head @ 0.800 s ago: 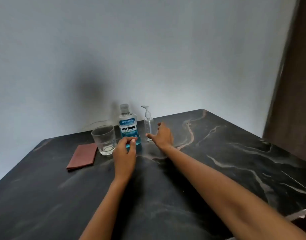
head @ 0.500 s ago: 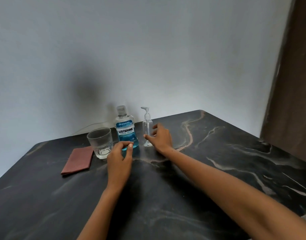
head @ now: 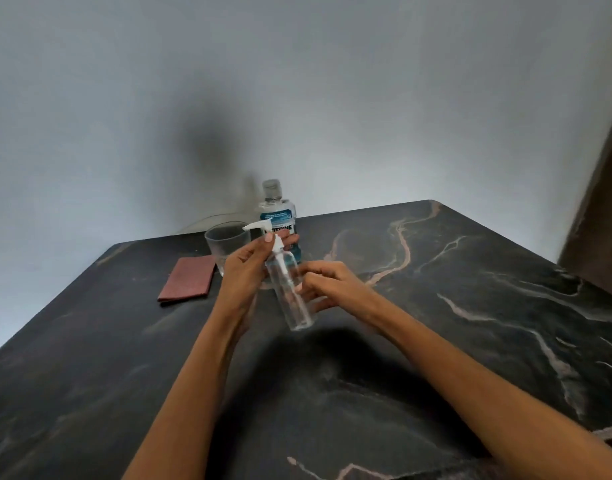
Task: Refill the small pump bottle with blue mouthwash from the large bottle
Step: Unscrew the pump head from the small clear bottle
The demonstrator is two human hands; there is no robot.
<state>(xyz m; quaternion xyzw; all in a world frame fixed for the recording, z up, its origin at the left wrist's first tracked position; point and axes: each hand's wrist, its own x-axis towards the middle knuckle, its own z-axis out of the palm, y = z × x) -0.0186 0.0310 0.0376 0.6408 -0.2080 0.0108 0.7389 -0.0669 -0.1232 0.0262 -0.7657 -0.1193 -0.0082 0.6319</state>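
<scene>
The small clear pump bottle (head: 292, 299) is lifted off the table and tilted, its base toward me, and looks empty. My right hand (head: 328, 285) grips its body from the right. My left hand (head: 245, 268) pinches the white pump head (head: 263, 228) at its neck. Behind them, at the back of the table, the large mouthwash bottle (head: 278, 211) stands upright with its clear cap on and blue liquid low inside; my fingers hide part of its label.
A clear drinking glass (head: 224, 242) stands left of the large bottle, partly behind my left hand. A folded reddish-brown cloth (head: 188, 278) lies further left. The dark marble table (head: 470, 306) meets a grey wall; a brown door frame (head: 599, 216) stands at right.
My right hand picked the pump bottle up from beside the large bottle and brought it toward me. My left hand left the large bottle's base and took the pump head.
</scene>
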